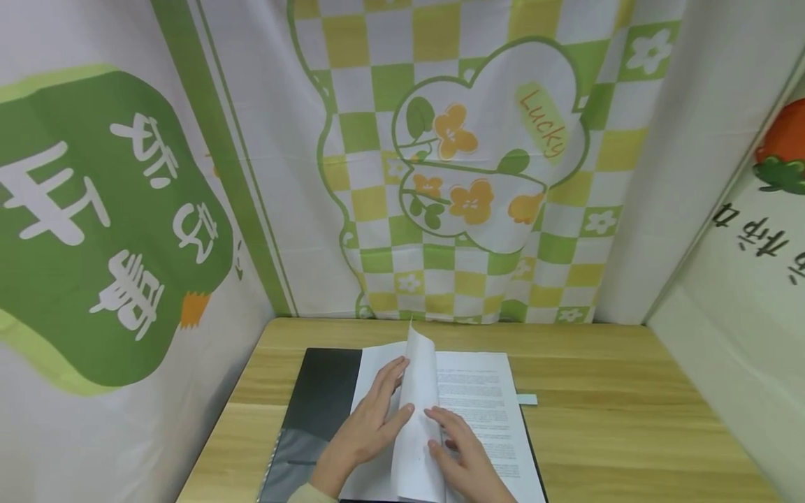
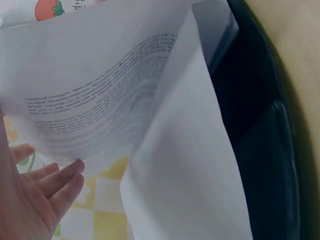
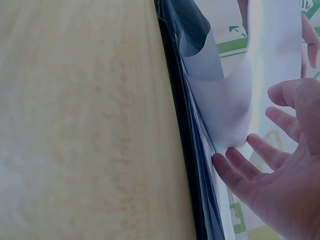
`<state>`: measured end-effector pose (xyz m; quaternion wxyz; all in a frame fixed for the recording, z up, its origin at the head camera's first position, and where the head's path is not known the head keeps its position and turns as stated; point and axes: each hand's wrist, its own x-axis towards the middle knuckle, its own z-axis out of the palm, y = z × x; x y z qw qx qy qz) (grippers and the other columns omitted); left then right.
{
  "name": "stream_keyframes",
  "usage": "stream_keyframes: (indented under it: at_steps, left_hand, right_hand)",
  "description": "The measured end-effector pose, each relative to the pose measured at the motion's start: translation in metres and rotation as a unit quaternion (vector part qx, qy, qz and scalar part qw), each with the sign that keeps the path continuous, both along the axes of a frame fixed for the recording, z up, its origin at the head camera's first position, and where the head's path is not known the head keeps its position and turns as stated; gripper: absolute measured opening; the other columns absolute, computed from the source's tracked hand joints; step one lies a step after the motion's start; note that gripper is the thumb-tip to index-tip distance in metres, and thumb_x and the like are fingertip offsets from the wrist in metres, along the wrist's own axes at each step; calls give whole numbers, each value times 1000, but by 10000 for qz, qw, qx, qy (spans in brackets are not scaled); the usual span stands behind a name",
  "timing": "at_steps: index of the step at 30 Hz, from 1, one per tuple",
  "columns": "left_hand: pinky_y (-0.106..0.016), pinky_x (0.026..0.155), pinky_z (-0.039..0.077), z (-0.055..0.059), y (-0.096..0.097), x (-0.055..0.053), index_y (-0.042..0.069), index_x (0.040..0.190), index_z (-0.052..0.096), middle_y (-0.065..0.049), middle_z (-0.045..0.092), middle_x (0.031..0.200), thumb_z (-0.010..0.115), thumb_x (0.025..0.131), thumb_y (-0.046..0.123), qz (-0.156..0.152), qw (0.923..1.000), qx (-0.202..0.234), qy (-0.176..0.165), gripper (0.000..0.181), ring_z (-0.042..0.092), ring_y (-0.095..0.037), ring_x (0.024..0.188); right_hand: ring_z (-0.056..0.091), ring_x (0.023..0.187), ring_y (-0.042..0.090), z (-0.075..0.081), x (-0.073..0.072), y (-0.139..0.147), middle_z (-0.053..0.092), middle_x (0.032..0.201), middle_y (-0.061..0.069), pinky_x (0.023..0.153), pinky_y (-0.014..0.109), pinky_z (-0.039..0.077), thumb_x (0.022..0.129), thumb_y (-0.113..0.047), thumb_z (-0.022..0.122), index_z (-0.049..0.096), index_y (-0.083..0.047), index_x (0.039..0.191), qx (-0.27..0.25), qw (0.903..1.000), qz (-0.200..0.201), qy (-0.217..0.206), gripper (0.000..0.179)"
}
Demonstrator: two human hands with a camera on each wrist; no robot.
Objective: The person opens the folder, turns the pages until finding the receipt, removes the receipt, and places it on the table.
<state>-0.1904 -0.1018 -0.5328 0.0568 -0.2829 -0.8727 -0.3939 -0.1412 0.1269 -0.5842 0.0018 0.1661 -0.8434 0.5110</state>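
A black folder (image 1: pixel 329 388) lies open with white paper sheets in it. One white sheet (image 1: pixel 420 419) stands curled up near the middle, between my hands. My left hand (image 1: pixel 367 426) touches its left side with fingers extended and thumb near its face. My right hand (image 1: pixel 467 457) is at the lower right of the curled sheet, fingers loosely spread over the printed page (image 1: pixel 484 398). In the right wrist view the fingertips of my right hand (image 3: pixel 282 165) rest by the bend of the paper. Text shows through on a sheet (image 2: pixel 95 100) in the left wrist view.
The folder lies on a wooden table (image 1: pixel 629 412). A pale tab (image 1: pixel 527 399) sticks out from its right side. At the folder's lower left is a grey pocket (image 1: pixel 295 461). Patterned cloth (image 1: pixel 465 209) hangs behind the table, with cloth walls at both sides.
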Motion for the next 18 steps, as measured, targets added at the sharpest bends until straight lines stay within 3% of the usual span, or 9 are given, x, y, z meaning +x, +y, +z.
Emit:
stream_keyframes:
  at_steps: [9, 14, 18]
  left_hand:
    - [-56, 98, 56, -2, -13, 1, 30, 167, 29, 1, 27, 173, 53, 106, 57, 503, 9946, -910, -62, 71, 61, -29, 133]
    - [-57, 97, 56, -10, -25, 3, 23, 165, 36, -6, 33, 170, 50, 104, 65, 801, 9874, -1346, -209, 75, 63, -35, 129]
    - [-60, 101, 53, -15, -31, 4, 17, 165, 35, -13, 36, 169, 48, 103, 69, 980, 9839, -1437, -405, 82, 60, -40, 133]
  right_hand:
    - [49, 142, 43, 1, 2, 0, 48, 159, 15, 96, 47, 59, 108, -35, 62, 55, -22, 152, 87, 9999, 75, -121, 46]
    - [50, 141, 45, 3, 6, 0, 47, 159, 17, 95, 44, 60, 107, -37, 62, 56, -23, 151, 67, 9998, 158, -125, 46]
    - [49, 141, 46, 6, 8, 1, 46, 159, 19, 95, 47, 60, 108, -37, 62, 56, -21, 151, 22, 9997, 193, -151, 46]
